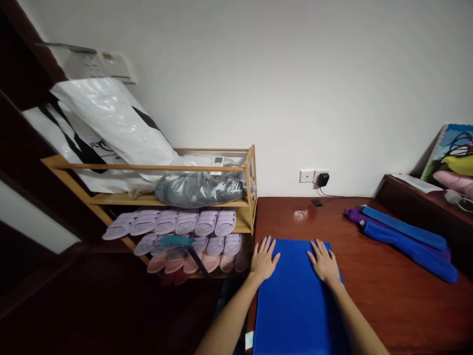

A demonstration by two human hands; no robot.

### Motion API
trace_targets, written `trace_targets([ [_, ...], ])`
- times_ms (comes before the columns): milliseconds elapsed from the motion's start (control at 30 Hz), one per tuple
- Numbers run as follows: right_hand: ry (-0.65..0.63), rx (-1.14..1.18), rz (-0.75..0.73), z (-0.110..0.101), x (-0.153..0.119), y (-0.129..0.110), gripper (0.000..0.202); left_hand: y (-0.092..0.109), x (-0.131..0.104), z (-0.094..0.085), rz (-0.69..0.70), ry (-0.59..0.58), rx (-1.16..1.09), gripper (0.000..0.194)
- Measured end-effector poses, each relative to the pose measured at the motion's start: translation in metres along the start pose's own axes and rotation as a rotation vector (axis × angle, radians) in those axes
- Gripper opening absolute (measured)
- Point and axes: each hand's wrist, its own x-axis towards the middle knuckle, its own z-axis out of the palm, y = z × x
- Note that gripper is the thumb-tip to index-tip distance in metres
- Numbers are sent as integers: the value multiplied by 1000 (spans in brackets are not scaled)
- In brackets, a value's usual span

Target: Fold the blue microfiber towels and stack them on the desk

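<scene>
A long blue cloth (295, 301) lies flat on the reddish-brown wooden table (391, 305), its far edge between my hands. My left hand (263, 260) rests on the cloth's far left corner, palm down with fingers spread, holding nothing. On the far right corner lies my right hand (324, 262), also palm down, fingers apart and empty. A small white tag (249, 340) sticks out at the cloth's near left edge.
Rolled or folded blue (410, 251) and purple (354, 214) cloths lie at the table's right. A wooden rack (248, 197) with several slippers (166, 222) and white bags (114, 123) stands left. A black plug (322, 179) is in the wall.
</scene>
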Motion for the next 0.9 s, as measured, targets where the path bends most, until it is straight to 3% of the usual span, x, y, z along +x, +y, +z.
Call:
trace_targets([
  [100, -4, -40, 79, -6, 1, 30, 62, -6, 1, -8, -57, 3, 33, 60],
  [167, 36, -68, 84, -11, -5, 33, 64, 3, -3, -15, -86, 14, 56, 61],
  [300, 188, -85, -38, -13, -41, 6, 73, 34, -41, -24, 73, 65, 22, 62],
  [400, 150, -20, -175, -7, -79, -18, 69, 48, -82, -22, 217, 42, -38, 66],
  [500, 93, 11, -210, 0, -97, -29, 65, 50, -102, -18, 238, -3, -57, 67],
  [567, 75, 17, -204, 1, -94, -29, 65, 46, -98, -16, 232, -11, -55, 67],
  [767, 78, 33, -208, -11, -51, -29, 64, 36, -59, -21, 226, 21, -27, 63],
  [900, 163, 68, -229, -24, -59, -45, 56, 50, -64, -28, 206, 73, 6, 55],
])
